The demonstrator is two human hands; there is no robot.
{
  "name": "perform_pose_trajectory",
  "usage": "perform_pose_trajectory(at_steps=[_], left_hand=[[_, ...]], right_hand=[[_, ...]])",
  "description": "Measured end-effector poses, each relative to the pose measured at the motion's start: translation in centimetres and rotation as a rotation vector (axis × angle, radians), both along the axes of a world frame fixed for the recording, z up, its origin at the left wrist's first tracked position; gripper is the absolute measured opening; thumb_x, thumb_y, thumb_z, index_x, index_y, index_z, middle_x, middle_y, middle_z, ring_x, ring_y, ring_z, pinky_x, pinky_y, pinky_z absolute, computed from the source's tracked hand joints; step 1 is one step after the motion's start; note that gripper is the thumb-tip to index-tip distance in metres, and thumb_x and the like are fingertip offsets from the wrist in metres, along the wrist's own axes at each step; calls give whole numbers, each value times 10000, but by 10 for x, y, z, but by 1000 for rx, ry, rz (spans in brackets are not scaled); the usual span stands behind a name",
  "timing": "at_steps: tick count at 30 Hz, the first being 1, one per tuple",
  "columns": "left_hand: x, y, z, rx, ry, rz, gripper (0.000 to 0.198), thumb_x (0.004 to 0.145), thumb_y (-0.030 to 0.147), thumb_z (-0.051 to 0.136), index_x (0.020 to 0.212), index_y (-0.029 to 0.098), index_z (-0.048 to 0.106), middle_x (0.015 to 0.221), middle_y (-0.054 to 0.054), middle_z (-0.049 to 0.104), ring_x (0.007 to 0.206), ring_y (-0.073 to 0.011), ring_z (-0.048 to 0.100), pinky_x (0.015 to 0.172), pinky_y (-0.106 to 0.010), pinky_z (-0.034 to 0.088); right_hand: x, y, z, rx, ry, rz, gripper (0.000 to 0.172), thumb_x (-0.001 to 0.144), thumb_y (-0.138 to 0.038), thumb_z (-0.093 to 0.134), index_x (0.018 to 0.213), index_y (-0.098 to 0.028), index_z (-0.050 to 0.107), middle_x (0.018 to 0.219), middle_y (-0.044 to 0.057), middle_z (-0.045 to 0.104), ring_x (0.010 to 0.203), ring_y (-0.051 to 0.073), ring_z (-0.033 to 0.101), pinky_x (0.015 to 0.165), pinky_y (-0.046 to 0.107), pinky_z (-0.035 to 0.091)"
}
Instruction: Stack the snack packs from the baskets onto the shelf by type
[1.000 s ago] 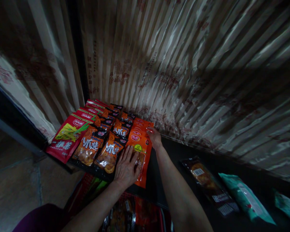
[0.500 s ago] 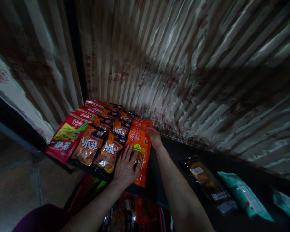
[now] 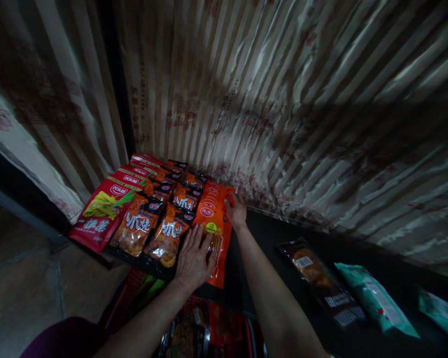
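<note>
Overlapping orange snack packets [image 3: 221,268] lie in a row on a black shelf. My left hand [image 3: 194,258] rests flat on the front packet, its fingers spread toward the back and covering part of the print. At the right edge of the row, farther back, my right hand [image 3: 237,211] has its fingers curled in, with a bit of orange packet edge between thumb and fingers. Left of my left hand are two rows of black-and-orange snack bags [image 3: 168,236]. Red snack bags [image 3: 97,219] overlap at the far left end.
On the right part of the black shelf [image 3: 272,233] lie a brown snack bag [image 3: 315,278], a teal bag [image 3: 381,301] and another teal bag [image 3: 440,313]. A crinkled, striped covering [image 3: 246,109] hangs behind. Below the front edge is a red basket [image 3: 250,333] with packets inside.
My right hand's fingers have curled in more at the rear right edge of the orange packets. My left hand stays in place on the front one.
</note>
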State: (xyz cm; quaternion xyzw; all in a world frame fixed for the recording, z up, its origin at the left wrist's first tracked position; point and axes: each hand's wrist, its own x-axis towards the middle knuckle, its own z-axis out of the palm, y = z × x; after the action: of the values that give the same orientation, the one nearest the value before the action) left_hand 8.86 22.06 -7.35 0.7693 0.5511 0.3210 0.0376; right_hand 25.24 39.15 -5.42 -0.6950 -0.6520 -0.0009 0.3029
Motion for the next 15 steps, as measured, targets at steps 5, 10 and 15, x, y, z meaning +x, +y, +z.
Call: perform_pose_trajectory(at_steps=[5, 10, 15], left_hand=[[0, 0, 0, -22, 2, -3, 526, 811, 289, 517, 1315, 147, 463, 1470, -153, 341, 1383, -290, 259, 1120, -478, 286], [0, 0, 1, -24, 0, -12, 535, 819, 335, 521, 1324, 170, 458, 1484, -143, 318, 1386, -301, 245, 1099, -493, 305], [1, -1, 1, -35, 3, -28, 559, 811, 371, 544, 1332, 191, 455, 1497, -143, 287, 1393, -314, 218, 1096, -504, 294]], right_hand=[[-15, -17, 20, 30, -210, 51, 441, 924, -364, 323, 1273, -216, 549, 1467, 65, 382, 1381, 266, 235, 1065, 453, 278], [-35, -35, 25, 39, -374, 217, 488, 935, -439, 308, 1261, -184, 566, 1404, 81, 471, 1386, 248, 232, 1112, 418, 190], [-51, -39, 18, -155, -392, 197, 557, 910, -555, 289, 1383, -287, 412, 1484, 40, 359, 1393, 290, 210, 1098, 451, 190]])
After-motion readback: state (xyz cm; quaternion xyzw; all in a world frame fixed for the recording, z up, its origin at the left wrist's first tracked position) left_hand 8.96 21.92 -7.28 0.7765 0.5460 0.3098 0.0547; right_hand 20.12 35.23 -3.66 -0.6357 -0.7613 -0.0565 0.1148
